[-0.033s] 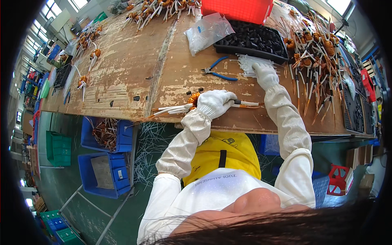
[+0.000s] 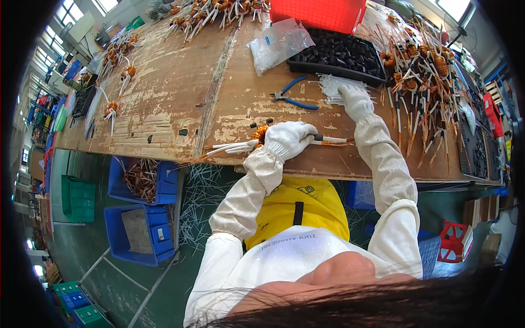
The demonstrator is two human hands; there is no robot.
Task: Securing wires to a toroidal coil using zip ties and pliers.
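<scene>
Worn wooden desk [image 2: 169, 82] spreads before me. Heap of wire-tailed coils [image 2: 440, 64] crowds its right side. Red bin [image 2: 317, 13] toward far edge; black tray [image 2: 306, 68] of small black pieces just nearer me. Single coil [image 2: 258, 133], leads partly white-sleeved, lies by near edge, around middle. My left hand [image 2: 289, 138] covers its right side, fingers together, clamped on it. My right hand [image 2: 356, 102] touches thin white strips [image 2: 331, 87] beside tray; can't tell whether fingers pinch any. Blue-handled pliers [image 2: 299, 103] left of strips, handles spread.

A green crate [image 2: 81, 206] stands near two blue bins [image 2: 159, 223]
</scene>
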